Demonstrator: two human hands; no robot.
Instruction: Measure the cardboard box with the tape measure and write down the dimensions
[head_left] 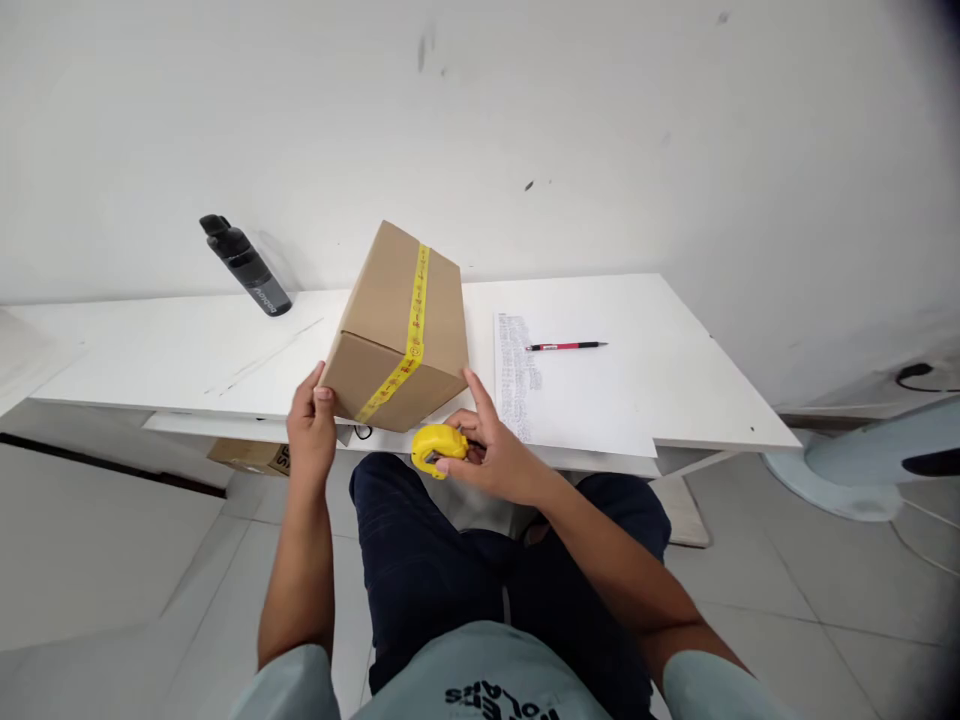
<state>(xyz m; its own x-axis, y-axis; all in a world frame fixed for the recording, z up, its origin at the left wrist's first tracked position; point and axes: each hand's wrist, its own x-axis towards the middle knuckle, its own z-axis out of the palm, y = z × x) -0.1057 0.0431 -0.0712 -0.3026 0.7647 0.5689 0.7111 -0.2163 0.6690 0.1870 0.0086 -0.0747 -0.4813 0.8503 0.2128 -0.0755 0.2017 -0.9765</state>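
Observation:
A brown cardboard box [397, 325] sealed with a strip of yellow printed tape rests on the near edge of a low white table [187, 350]. My left hand [311, 425] grips the box's near left corner, fingers closed on it. My right hand [487, 450] is at the box's near right corner. It holds a small yellow cutter or tape tool [437, 447], with the forefinger stretched up against the box.
A dark water bottle [246, 266] stands at the back left of the table. A printed sheet [570, 385] with a red and black pen [566, 346] lies to the right. Another cardboard box [251, 457] sits under the table. A fan base [855, 465] stands on the floor at right.

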